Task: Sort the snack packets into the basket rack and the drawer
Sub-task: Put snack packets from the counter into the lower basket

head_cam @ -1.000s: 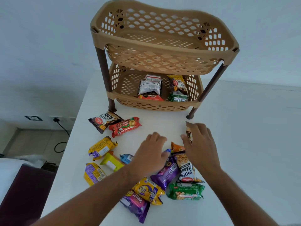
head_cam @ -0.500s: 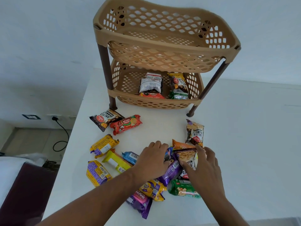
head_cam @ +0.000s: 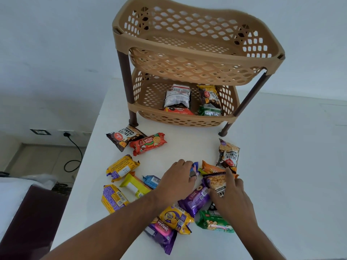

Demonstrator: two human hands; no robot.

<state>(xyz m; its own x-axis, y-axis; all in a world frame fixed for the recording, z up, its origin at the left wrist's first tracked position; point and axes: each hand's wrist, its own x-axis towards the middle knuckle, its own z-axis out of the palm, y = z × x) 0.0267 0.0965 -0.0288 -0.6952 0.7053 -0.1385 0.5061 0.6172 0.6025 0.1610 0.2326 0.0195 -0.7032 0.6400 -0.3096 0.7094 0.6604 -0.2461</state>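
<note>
Probably a home: bed (head_cam: 11,188), wall socket (head_cam: 66,133).

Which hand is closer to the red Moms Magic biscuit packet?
Left. The left hand rests on the pile just below and right of the red Moms Magic packet. The right hand is farther right, gripping a peanut packet.

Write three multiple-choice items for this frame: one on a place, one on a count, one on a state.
1. Where does the Mom's Magic packet lie?
A. top basket
B. on the table, front-left of the rack
C. lower basket

2. How many packets lie in the lower basket?
A. four
B. none
C. nine

3. What is the top basket's state?
A. full
B. tipped over
C. empty

Answers: 1 B, it lies beside the rack's left leg; 2 A, white, red, brown and green packets show; 3 C, only bare lattice shows.
</note>
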